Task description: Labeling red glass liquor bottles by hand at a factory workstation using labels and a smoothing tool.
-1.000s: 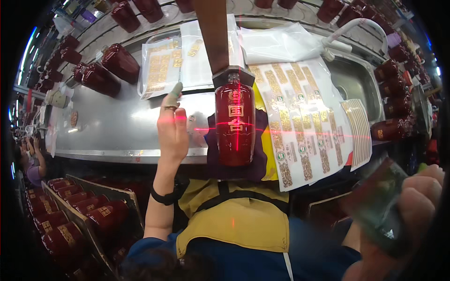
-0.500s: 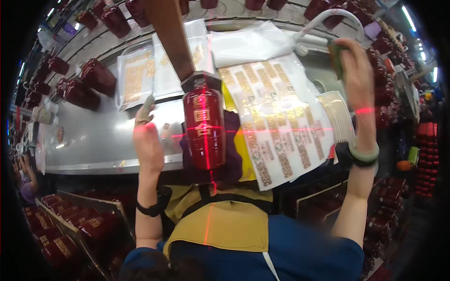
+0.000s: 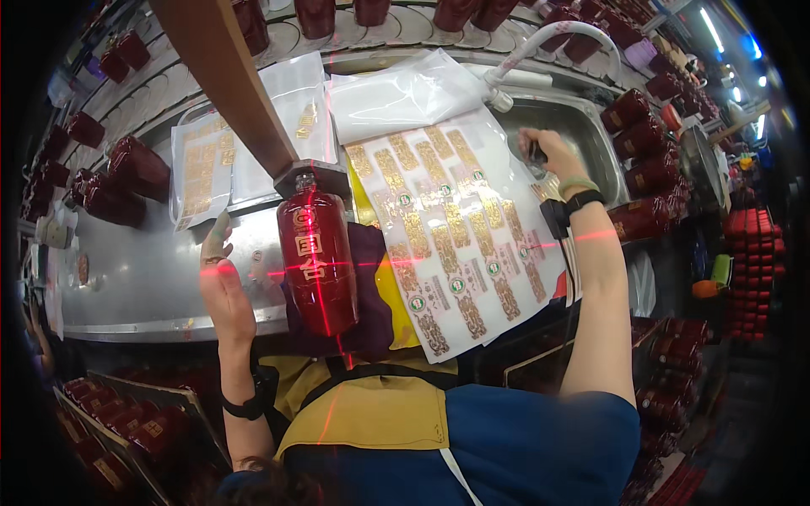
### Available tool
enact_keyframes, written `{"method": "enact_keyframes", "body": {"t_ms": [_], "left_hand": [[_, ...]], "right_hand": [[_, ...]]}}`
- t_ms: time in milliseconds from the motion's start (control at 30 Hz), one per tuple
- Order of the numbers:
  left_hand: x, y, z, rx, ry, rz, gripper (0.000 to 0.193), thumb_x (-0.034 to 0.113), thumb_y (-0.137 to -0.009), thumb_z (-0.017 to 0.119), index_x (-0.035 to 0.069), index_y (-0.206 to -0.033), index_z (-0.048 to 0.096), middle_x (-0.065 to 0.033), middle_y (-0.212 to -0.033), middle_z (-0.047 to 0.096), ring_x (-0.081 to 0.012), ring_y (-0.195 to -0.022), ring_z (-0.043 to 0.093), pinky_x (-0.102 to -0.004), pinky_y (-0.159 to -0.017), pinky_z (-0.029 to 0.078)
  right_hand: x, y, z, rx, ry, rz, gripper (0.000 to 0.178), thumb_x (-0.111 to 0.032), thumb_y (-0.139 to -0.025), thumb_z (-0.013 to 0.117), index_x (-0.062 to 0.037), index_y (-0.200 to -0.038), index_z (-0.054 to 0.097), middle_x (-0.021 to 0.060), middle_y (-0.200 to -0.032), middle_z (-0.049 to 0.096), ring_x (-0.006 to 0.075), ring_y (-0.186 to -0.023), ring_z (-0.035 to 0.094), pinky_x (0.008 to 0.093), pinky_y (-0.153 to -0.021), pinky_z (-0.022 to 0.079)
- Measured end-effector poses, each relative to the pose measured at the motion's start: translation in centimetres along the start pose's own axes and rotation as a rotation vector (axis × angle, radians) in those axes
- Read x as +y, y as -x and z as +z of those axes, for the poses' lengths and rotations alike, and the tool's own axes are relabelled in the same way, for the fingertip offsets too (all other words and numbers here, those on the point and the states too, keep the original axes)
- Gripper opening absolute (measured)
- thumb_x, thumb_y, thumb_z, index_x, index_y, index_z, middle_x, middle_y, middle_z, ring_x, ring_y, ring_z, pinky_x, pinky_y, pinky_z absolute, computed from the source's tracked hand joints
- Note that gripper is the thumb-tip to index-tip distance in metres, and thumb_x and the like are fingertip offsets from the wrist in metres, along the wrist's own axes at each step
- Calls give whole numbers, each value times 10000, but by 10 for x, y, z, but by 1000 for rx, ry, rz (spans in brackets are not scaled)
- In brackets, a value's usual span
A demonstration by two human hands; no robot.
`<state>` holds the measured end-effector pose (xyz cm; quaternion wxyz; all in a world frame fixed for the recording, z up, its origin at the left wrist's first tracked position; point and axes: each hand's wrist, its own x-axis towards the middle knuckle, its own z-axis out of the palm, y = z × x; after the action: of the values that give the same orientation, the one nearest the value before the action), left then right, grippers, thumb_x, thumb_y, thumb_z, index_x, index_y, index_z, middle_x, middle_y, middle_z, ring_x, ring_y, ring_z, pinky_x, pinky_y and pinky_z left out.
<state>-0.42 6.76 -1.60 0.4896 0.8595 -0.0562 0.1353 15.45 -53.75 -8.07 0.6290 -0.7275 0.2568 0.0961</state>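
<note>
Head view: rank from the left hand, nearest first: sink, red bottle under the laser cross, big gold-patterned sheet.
1. Red bottle: just right of the left hand.
2. Gold-patterned sheet: farther right, beyond the bottle.
3. Sink: farthest, at the upper right past the sheet.

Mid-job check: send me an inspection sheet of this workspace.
Surface: metal worktop, glare.
Job's things: red bottle, neck at the brown post; gold decal sheet to its right.
Clutter: purple cloth and yellow sheet between them.
Left hand: open beside the bottle, holding nothing.
Right hand: at the sink, dark item at its fingers, grip unclear.
Cables: dark cord-like strip by the right wrist, nature unclear.
Surroundings: racked red bottles lower left, more bottles beyond the worktop.
</note>
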Motion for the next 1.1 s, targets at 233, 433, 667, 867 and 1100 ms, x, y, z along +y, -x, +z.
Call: {"method": "enact_keyframes", "body": {"t_ms": [233, 433, 667, 867, 1100], "left_hand": [[-1, -5, 15, -16, 47, 22, 791, 619, -1062, 316, -27, -1497, 449, -199, -1457, 544, -312, -1330, 529, -449, -1100, 404], [8, 0, 16, -34, 71, 54, 795, 622, -1059, 330, -37, -1481, 470, -208, -1468, 532, -319, -1325, 528, -450, -1088, 411], [12, 6, 7, 0, 50, 19, 804, 628, -1060, 317, -44, -1472, 474, -202, -1450, 538, -315, -1324, 526, -443, -1084, 414], [10, 10, 3, -22, 72, 13, 841, 664, -1057, 237, -18, -1491, 469, -175, -1481, 517, -287, -1320, 529, -441, -1090, 434], [29, 10, -22, -164, 354, -119, 758, 568, -1099, 226, -46, -1464, 479, -208, -1438, 553, -300, -1311, 553, -430, -1096, 437]], "right_hand": [[-25, 107, 81, -158, 900, -333, 482, -431, -699, 889, -18, -883, 722, 101, -854, 722, 213, -742, 678, 335, -696, 547], [-29, 85, 82, 75, 925, -377, 602, -432, -559, 946, 0, -919, 732, 174, -908, 736, 290, -858, 715, 366, -786, 555], [-24, 37, 41, -13, 1027, -210, 818, -591, -611, 905, 40, -1098, 721, 185, -1000, 724, 275, -898, 690, 379, -827, 519], [-20, 35, 22, -79, 628, -10, 449, -461, -752, 856, -76, -966, 770, 33, -763, 667, 126, -531, 494, 305, -475, 363], [-69, 118, 64, -75, 541, -166, 255, -328, -933, 719, -76, -973, 721, -24, -835, 670, 43, -571, 423, 228, -515, 330]]}}
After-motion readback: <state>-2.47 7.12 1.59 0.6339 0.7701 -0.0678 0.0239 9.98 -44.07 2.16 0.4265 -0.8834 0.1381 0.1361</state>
